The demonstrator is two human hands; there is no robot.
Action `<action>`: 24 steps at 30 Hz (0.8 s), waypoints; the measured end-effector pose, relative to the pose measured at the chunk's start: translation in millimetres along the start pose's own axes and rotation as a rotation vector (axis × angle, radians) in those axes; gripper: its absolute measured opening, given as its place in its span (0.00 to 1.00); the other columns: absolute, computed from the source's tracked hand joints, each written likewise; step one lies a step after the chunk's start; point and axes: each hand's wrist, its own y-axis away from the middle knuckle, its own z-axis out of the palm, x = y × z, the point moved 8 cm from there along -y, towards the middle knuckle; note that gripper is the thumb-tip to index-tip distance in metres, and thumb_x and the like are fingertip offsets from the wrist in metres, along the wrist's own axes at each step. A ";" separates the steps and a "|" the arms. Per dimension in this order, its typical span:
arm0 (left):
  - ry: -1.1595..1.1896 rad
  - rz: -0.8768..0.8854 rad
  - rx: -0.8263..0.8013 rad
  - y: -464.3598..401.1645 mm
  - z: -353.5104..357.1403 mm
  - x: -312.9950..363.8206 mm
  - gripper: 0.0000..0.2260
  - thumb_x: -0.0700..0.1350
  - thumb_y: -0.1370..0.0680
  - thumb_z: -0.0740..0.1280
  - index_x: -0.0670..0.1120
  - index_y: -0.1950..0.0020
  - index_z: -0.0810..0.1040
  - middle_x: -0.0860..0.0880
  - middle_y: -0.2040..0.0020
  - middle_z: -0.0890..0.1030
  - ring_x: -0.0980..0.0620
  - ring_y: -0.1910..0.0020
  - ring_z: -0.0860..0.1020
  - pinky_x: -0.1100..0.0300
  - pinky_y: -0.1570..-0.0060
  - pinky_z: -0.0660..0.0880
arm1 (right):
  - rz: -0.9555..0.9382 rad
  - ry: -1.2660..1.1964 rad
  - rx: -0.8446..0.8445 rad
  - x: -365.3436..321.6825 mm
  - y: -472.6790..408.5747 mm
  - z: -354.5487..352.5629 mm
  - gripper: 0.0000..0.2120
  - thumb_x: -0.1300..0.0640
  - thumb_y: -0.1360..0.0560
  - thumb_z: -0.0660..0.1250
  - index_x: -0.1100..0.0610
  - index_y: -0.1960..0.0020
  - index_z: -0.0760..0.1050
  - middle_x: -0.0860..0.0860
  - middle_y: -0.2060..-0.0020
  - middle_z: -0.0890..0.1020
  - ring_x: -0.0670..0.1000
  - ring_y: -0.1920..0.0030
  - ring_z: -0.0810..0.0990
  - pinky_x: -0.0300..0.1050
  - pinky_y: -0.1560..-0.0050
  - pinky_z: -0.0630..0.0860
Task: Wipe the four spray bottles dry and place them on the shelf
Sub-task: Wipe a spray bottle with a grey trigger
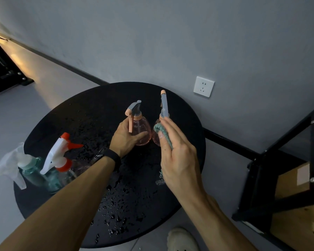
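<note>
Droplets (116,218) speckled the near side of the black table (187,113); two clear bottles (49,169) stood at its left edge. Farther on, the left hand (124,137) curled round one pink bottle (141,129), while the right hand (178,156) pinched a cloth (162,132) against the other pink bottle (156,136)

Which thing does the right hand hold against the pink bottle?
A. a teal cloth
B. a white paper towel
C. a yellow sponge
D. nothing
A: the right hand presses a teal cloth against the pink bottle on the right of the pair.
</note>
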 end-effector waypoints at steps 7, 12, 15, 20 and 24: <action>-0.034 -0.005 0.112 11.8 -9.4 1.5 0.26 0.53 0.29 0.78 0.49 0.34 0.75 0.49 0.40 0.77 0.51 0.42 0.77 0.57 0.44 0.74 | 0.021 0.002 0.004 1.8 -1.6 -2.4 0.19 0.58 0.19 0.59 0.60 0.30 0.71 0.51 0.31 0.73 0.46 0.30 0.70 0.22 0.38 0.62; 0.061 -0.046 0.126 31.5 -18.1 1.5 0.30 0.59 0.33 0.78 0.49 0.35 0.74 0.49 0.39 0.76 0.53 0.44 0.79 0.52 0.41 0.78 | 0.033 -0.009 -0.011 -1.0 -1.1 -2.1 0.19 0.58 0.19 0.58 0.59 0.29 0.70 0.50 0.30 0.72 0.45 0.30 0.69 0.22 0.37 0.62; 0.138 -0.051 0.107 45.5 -23.3 1.9 0.35 0.66 0.37 0.76 0.50 0.36 0.74 0.48 0.40 0.78 0.53 0.45 0.81 0.50 0.43 0.80 | 0.020 -0.003 -0.021 -6.8 0.4 -1.8 0.19 0.58 0.19 0.58 0.59 0.29 0.69 0.51 0.30 0.72 0.46 0.29 0.68 0.25 0.35 0.62; 0.279 -0.048 0.122 80.9 -41.8 20.6 0.26 0.61 0.33 0.76 0.54 0.40 0.75 0.48 0.42 0.79 0.54 0.47 0.82 0.52 0.45 0.80 | -0.011 -0.014 -0.036 -22.3 4.7 1.7 0.19 0.59 0.19 0.59 0.60 0.29 0.69 0.52 0.30 0.72 0.43 0.30 0.67 0.24 0.34 0.60; 0.431 0.016 0.130 111.6 -55.4 45.2 0.13 0.45 0.24 0.73 0.59 0.46 0.73 0.54 0.50 0.81 0.62 0.54 0.83 0.59 0.49 0.80 | -0.076 -0.029 -0.090 -38.7 10.5 9.7 0.19 0.59 0.19 0.59 0.61 0.29 0.69 0.53 0.30 0.72 0.33 0.33 0.59 0.19 0.37 0.56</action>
